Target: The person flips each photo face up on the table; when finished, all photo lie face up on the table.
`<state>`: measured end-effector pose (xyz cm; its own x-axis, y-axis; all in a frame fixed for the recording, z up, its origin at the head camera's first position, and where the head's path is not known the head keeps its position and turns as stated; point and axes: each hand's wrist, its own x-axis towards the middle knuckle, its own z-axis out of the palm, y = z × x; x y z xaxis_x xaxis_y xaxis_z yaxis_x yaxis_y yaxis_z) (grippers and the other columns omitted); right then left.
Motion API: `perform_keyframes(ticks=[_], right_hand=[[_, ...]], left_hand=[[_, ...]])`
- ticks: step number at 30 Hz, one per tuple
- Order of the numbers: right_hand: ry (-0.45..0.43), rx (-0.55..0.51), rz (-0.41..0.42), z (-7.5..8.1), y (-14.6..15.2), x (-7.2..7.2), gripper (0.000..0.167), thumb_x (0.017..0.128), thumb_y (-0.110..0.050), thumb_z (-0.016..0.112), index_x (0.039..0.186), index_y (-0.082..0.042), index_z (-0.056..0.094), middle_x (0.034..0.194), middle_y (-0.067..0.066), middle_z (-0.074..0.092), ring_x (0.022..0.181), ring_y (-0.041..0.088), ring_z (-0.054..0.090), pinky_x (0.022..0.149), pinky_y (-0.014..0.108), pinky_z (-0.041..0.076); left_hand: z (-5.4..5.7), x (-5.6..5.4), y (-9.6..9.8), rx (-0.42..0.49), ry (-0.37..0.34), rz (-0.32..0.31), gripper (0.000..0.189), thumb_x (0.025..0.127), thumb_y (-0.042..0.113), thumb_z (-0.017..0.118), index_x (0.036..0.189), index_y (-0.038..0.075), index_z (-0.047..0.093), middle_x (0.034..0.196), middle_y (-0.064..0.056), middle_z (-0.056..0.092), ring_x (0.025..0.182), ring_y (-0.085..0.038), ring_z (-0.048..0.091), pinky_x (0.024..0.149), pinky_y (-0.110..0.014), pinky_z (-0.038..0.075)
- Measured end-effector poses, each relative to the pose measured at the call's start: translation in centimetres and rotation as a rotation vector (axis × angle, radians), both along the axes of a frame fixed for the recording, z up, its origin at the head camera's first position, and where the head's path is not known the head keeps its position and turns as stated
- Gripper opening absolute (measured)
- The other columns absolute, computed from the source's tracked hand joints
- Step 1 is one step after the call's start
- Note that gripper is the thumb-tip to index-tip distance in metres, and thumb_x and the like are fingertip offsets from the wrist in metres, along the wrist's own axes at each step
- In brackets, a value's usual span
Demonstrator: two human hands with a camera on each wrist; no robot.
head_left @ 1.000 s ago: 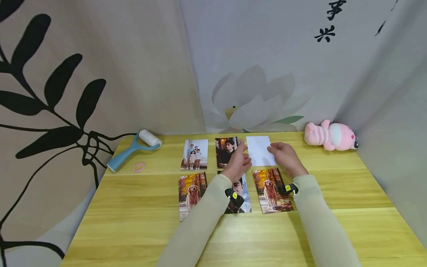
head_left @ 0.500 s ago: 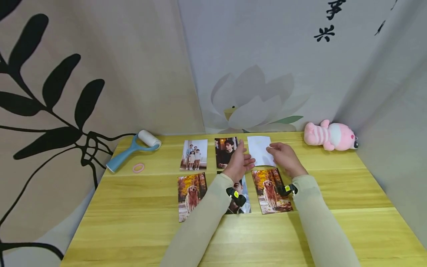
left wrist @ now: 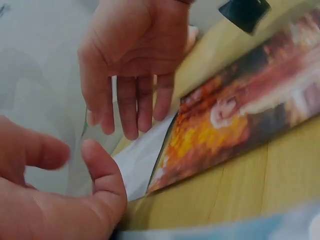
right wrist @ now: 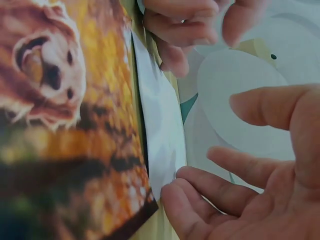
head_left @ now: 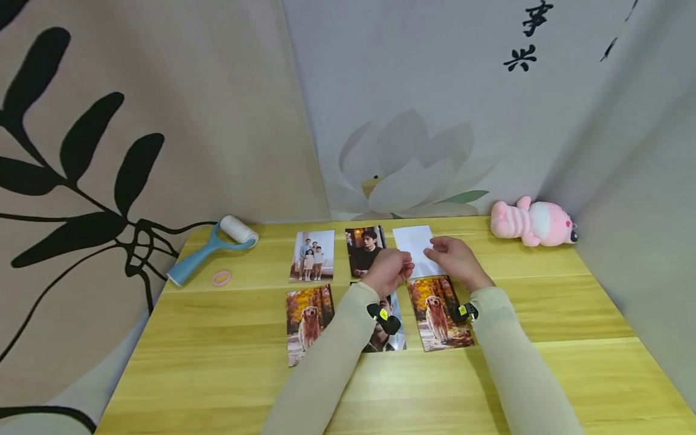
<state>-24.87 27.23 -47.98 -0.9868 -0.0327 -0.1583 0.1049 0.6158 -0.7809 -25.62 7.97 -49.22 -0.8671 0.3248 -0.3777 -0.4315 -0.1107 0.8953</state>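
A white card (head_left: 411, 240), blank side up, lies at the right end of the back row of photos. My left hand (head_left: 387, 272) is at its left edge, fingers loosely bent, with a gap between thumb and fingers in the left wrist view. At the right edge is my right hand (head_left: 459, 261). The right wrist view shows its lower fingertips (right wrist: 175, 192) at the edge of the white card (right wrist: 162, 117), thumb held apart. Just in front lies a dog photo (head_left: 437, 314). My left forearm partly covers a portrait photo (head_left: 399, 329).
Left of the card lie a photo of a person in dark clothes (head_left: 360, 244) and a family photo (head_left: 313, 257). Another dog photo (head_left: 304, 314) is in front. A blue-handled lint roller (head_left: 206, 251), pink ring (head_left: 221, 278) and pink plush toy (head_left: 533, 222) lie farther out.
My left hand's fingers have bent inward from straighter. The white card has shifted slightly left and toward me, and my right hand has stayed at its right edge.
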Motion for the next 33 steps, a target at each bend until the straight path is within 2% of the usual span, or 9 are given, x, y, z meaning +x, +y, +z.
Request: perform_keyframes(ticks=[4, 6, 8, 10, 15, 20, 25, 29, 33], right_hand=[[-0.007, 0.01, -0.018, 0.1, 0.2, 0.0, 0.062, 0.107, -0.036, 0.06, 0.153, 0.004, 0.049, 0.151, 0.029, 0.054, 0.139, 0.046, 0.053, 0.116, 0.06, 0.044], [-0.012, 0.004, -0.027, 0.1, 0.3, 0.1, 0.062, 0.107, -0.036, 0.06, 0.153, 0.004, 0.049, 0.152, 0.029, 0.054, 0.139, 0.046, 0.053, 0.116, 0.06, 0.044], [-0.014, -0.004, -0.026, 0.1, 0.4, 0.1, 0.061, 0.107, -0.035, 0.06, 0.152, 0.004, 0.049, 0.152, 0.03, 0.053, 0.139, 0.046, 0.053, 0.116, 0.06, 0.044], [-0.014, -0.011, -0.026, 0.0, 0.5, 0.2, 0.06, 0.107, -0.033, 0.061, 0.152, 0.005, 0.05, 0.152, 0.03, 0.053, 0.139, 0.046, 0.053, 0.115, 0.06, 0.045], [-0.009, -0.008, -0.026, 0.0, 0.6, 0.3, 0.058, 0.107, -0.031, 0.061, 0.151, 0.005, 0.051, 0.151, 0.03, 0.055, 0.137, 0.046, 0.055, 0.114, 0.059, 0.047], [-0.013, -0.008, -0.026, -0.1, 0.6, 0.2, 0.057, 0.106, -0.032, 0.061, 0.15, 0.004, 0.052, 0.151, 0.027, 0.055, 0.136, 0.044, 0.056, 0.114, 0.059, 0.047], [-0.008, -0.003, -0.016, -0.3, 0.7, 0.0, 0.058, 0.105, -0.031, 0.063, 0.15, 0.003, 0.052, 0.151, 0.026, 0.055, 0.137, 0.044, 0.055, 0.115, 0.058, 0.046], [0.001, 0.009, -0.013, -0.2, 0.6, 0.1, 0.059, 0.104, -0.03, 0.065, 0.151, 0.003, 0.052, 0.152, 0.026, 0.056, 0.137, 0.043, 0.056, 0.115, 0.058, 0.046], [-0.003, 0.016, -0.011, 0.0, 0.2, 0.2, 0.06, 0.103, -0.03, 0.066, 0.151, 0.003, 0.052, 0.152, 0.025, 0.056, 0.137, 0.042, 0.055, 0.115, 0.057, 0.046]], left_hand=[[0.7, 0.5, 0.2, -0.37, 0.238, -0.047, 0.061, 0.105, 0.016, 0.065, 0.159, -0.001, 0.041, 0.134, -0.015, 0.062, 0.104, -0.023, 0.066, 0.086, -0.035, 0.057], [1.0, 0.8, 0.3, -0.537, 0.335, -0.044, 0.063, 0.101, 0.019, 0.072, 0.156, 0.002, 0.047, 0.144, -0.018, 0.062, 0.12, -0.029, 0.066, 0.097, -0.043, 0.058], [1.2, 1.0, 0.6, -0.605, 0.372, -0.032, 0.065, 0.098, 0.019, 0.076, 0.154, 0.002, 0.048, 0.149, -0.021, 0.059, 0.133, -0.035, 0.06, 0.108, -0.049, 0.054], [1.3, 1.1, 0.8, -0.635, 0.382, -0.016, 0.068, 0.097, 0.018, 0.077, 0.155, 0.001, 0.047, 0.151, -0.023, 0.057, 0.139, -0.038, 0.056, 0.112, -0.051, 0.051], [1.2, 1.1, 1.2, -0.595, 0.343, 0.013, 0.074, 0.097, 0.016, 0.076, 0.159, 0.0, 0.04, 0.153, -0.025, 0.055, 0.141, -0.039, 0.055, 0.111, -0.052, 0.052], [0.5, 0.8, 1.3, -0.487, 0.278, 0.068, 0.071, 0.097, 0.013, 0.076, 0.158, 0.002, 0.042, 0.145, -0.022, 0.061, 0.131, -0.035, 0.063, 0.104, -0.047, 0.057], [0.2, 0.6, 1.5, -0.353, 0.231, 0.138, 0.068, 0.095, 0.008, 0.075, 0.155, 0.002, 0.045, 0.139, -0.02, 0.063, 0.125, -0.033, 0.064, 0.099, -0.043, 0.059], [0.1, 0.6, 1.5, -0.273, 0.239, 0.178, 0.066, 0.095, 0.004, 0.074, 0.154, 0.002, 0.045, 0.14, -0.019, 0.06, 0.123, -0.031, 0.063, 0.098, -0.041, 0.059], [0.0, 0.6, 1.4, -0.246, 0.249, 0.193, 0.066, 0.095, 0.002, 0.073, 0.154, 0.003, 0.045, 0.139, -0.016, 0.058, 0.12, -0.029, 0.063, 0.094, -0.04, 0.059]])
